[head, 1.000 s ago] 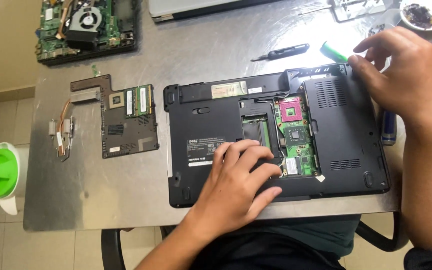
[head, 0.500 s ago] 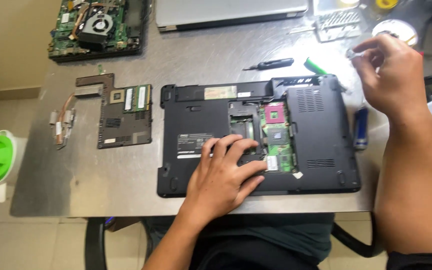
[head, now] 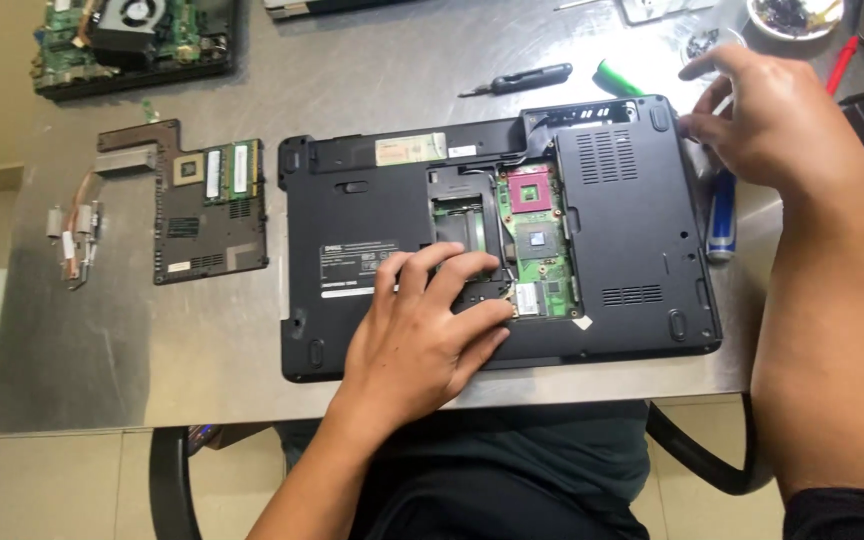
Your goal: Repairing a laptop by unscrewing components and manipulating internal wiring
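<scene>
Laptop base (head: pixel 392 215), black, lies underside up on the steel counter (head: pixel 372 80), cover panel off, green circuit board (head: pixel 542 240) exposed in the open bay. Left hand (head: pixel 422 335) rests palm down on the base's near half, fingers spread apart, tips at the bay's edge; it grips nothing. Forearm comes up from the lower edge. Right hand (head: pixel 772 125) hovers at the base's far right corner, fingers loosely curled and parted, thumb tip by the corner; whether it pinches anything small, cannot tell. Just below that hand, a blue cylinder (head: pixel 721 215) beside the base. Beyond the left hand: black screwdriver (head: pixel 522 78), green cylinder (head: pixel 616 78). Left of it: removed black panel (head: pixel 207 215), copper heat pipe (head: pixel 80 225). Far left corner: another circuit board with fan (head: pixel 137 35). Tiled floor (head: pixel 52 480) below.
</scene>
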